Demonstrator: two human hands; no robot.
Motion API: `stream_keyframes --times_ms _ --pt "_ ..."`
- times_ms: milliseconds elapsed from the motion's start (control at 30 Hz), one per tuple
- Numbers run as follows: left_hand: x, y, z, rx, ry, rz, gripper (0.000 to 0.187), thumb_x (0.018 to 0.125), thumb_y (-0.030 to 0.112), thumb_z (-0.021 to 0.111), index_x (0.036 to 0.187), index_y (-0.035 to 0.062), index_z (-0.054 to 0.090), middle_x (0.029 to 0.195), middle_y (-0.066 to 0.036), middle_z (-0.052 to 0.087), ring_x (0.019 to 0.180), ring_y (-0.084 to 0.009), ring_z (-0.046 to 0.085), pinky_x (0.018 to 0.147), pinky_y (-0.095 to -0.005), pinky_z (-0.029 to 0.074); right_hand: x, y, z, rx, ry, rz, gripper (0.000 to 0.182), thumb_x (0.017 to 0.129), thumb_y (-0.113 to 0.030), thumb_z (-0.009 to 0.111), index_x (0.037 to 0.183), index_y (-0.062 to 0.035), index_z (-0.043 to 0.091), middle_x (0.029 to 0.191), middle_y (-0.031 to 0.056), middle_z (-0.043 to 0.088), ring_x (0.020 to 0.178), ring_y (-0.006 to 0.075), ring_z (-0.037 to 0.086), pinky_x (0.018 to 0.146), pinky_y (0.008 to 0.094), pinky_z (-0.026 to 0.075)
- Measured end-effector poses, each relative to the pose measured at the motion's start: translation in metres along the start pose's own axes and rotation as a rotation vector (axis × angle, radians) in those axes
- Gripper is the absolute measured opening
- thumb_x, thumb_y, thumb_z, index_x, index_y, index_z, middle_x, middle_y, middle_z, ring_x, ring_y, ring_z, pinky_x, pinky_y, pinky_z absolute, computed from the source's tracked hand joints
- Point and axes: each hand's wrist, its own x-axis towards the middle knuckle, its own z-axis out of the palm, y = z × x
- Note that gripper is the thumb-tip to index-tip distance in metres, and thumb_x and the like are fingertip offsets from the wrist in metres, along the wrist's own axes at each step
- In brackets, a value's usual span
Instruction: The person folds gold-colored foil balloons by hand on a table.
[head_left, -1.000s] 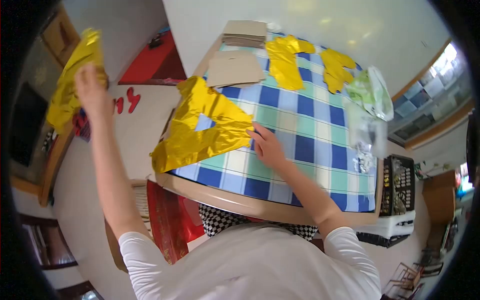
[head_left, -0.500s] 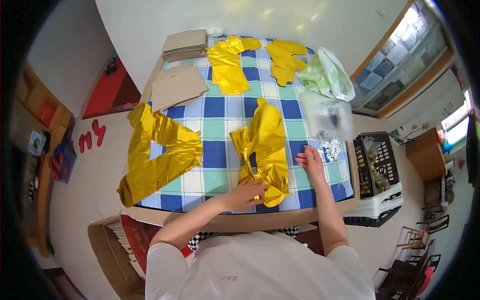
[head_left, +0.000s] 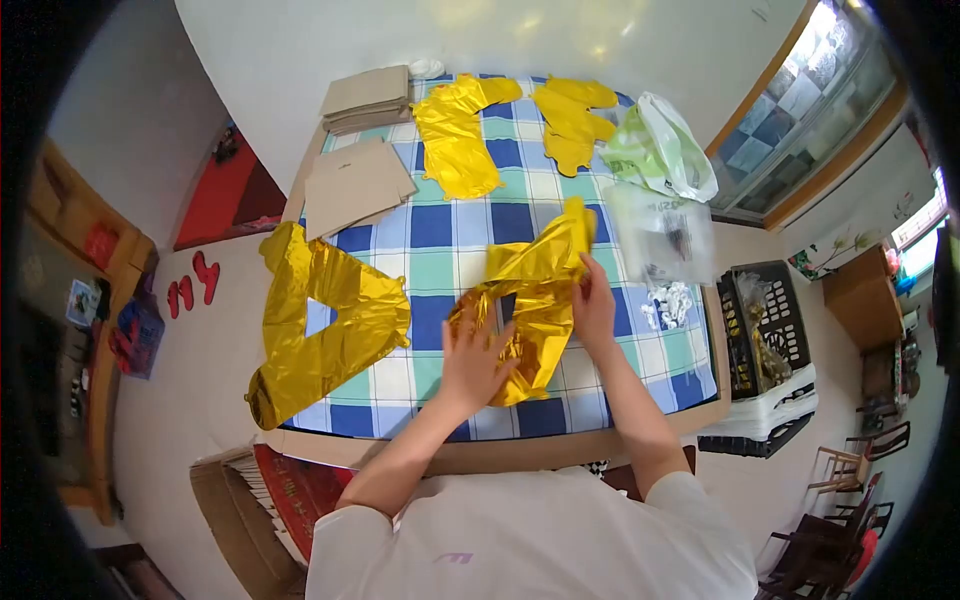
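A crumpled gold foil piece (head_left: 545, 335) with a small opening lies at the near middle of the checked tablecloth. My left hand (head_left: 474, 358) rests on its left part, fingers spread. At its right edge, my right hand (head_left: 594, 300) has its fingers closed on the foil, whose upper end is a little blurred. To the left lies another flat gold foil piece (head_left: 350, 325) with a triangular opening, touched by neither hand. Two more gold foil pieces, one in the middle (head_left: 455, 145) and one to its right (head_left: 570, 122), lie at the far side.
Cardboard sheets (head_left: 355, 188) and a cardboard stack (head_left: 366, 97) lie at the far left. At the right are a green and white bag (head_left: 655, 150), a clear plastic bag (head_left: 650, 235) and small white items (head_left: 670, 303). A black crate (head_left: 765, 320) stands beyond the table's right edge.
My right hand has moved left from the cloth and taken the foil's right edge. My left hand has shifted left and up with fingers spread. The foil's upper end has swung right.
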Motion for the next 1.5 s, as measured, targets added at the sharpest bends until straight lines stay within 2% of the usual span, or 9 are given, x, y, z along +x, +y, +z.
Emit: stream_keyframes --times_ms 200,300,400,467,567,800,1100,1333,1500 --pt "-0.006 0.007 -0.021 -0.028 -0.206 -0.240 0.059 0.089 0.037 0.059 0.139 0.0092 0.045 0.133 -0.021 0.049 0.129 -0.0346 0.042 0.106 -0.0610 0.024 -0.006 0.036 -0.038 -0.061 -0.002 0.145 0.057 0.085 0.003 0.062 0.137 -0.0118 0.044 0.079 0.0058 0.051 0.067 0.0164 0.051 0.065 0.0276 0.045" --pt "0.012 0.004 -0.025 -0.422 -0.153 -0.176 0.058 0.088 0.034 0.061 0.138 0.0073 0.046 0.132 -0.019 0.050 0.128 -0.0319 0.044 0.106 -0.0591 0.025 0.001 0.039 -0.045 -0.044 -0.031 0.169 0.058 0.085 0.003 0.062 0.137 -0.0130 0.043 0.079 0.0066 0.053 0.068 0.0170 0.054 0.066 0.0283 0.047" --pt "0.038 -0.010 0.003 -0.166 0.142 0.159 0.057 0.089 0.035 0.059 0.138 0.0103 0.046 0.138 -0.017 0.046 0.132 -0.0340 0.039 0.109 -0.0572 0.023 0.003 0.049 -0.048 -0.092 -0.089 0.206 0.059 0.084 0.004 0.062 0.137 -0.0115 0.043 0.082 0.0100 0.055 0.071 0.0213 0.057 0.068 0.0320 0.048" --pt "0.033 -0.019 0.023 -0.025 0.088 0.053 0.058 0.088 0.038 0.059 0.139 0.0131 0.046 0.143 -0.017 0.042 0.135 -0.0364 0.035 0.110 -0.0577 0.021 0.002 0.046 -0.050 -0.147 -0.094 0.234 0.056 0.082 0.002 0.063 0.134 -0.0095 0.046 0.091 0.0131 0.058 0.083 0.0271 0.059 0.075 0.0373 0.048" --pt "0.021 -0.020 0.032 0.066 0.007 -0.036 0.061 0.088 0.043 0.059 0.141 0.0177 0.046 0.150 -0.018 0.034 0.139 -0.0411 0.026 0.111 -0.0593 0.018 0.024 0.033 -0.051 -0.471 0.197 -0.229 0.055 0.079 0.000 0.065 0.131 -0.0084 0.050 0.100 0.0144 0.059 0.095 0.0320 0.057 0.083 0.0403 0.045" --pt "0.007 -0.015 0.025 0.006 0.039 -0.030 0.057 0.089 0.041 0.059 0.138 0.0161 0.049 0.149 -0.018 0.035 0.139 -0.0411 0.027 0.110 -0.0602 0.019 0.155 0.072 0.022 -0.344 -0.108 -0.184 0.030 0.080 -0.005 0.063 0.110 -0.0070 0.062 0.117 0.0143 0.060 0.110 0.0351 0.054 0.092 0.0439 0.045" --pt "0.011 -0.015 0.020 -0.064 -0.014 -0.067 0.049 0.091 0.037 0.058 0.134 0.0158 0.053 0.148 -0.017 0.036 0.139 -0.0408 0.027 0.109 -0.0613 0.019 0.254 0.101 0.073 -0.652 -0.449 -0.040 0.029 0.083 -0.026 0.065 0.105 -0.0063 0.065 0.098 0.0184 0.066 0.092 0.0381 0.062 0.081 0.0446 0.049" --pt "0.010 -0.018 0.021 -0.233 0.060 -0.084 0.052 0.085 0.028 0.068 0.133 0.0131 0.054 0.146 -0.020 0.036 0.137 -0.0432 0.029 0.107 -0.0628 0.022 0.247 0.124 0.073 -0.475 -0.205 -0.205 0.022 0.081 -0.023 0.069 0.095 -0.0063 0.067 0.081 0.0206 0.065 0.078 0.0376 0.063 0.067 0.0459 0.048" --pt "0.064 -0.020 -0.010 -0.300 0.108 -0.029 0.052 0.084 0.022 0.068 0.131 0.0087 0.053 0.144 -0.022 0.038 0.137 -0.0433 0.030 0.109 -0.0584 0.025 0.266 0.139 0.064 -0.323 -0.181 -0.066 0.031 0.071 -0.018 0.080 0.077 -0.0026 0.054 0.067 0.0160 0.056 0.063 0.0323 0.054 0.059 0.0408 0.043"
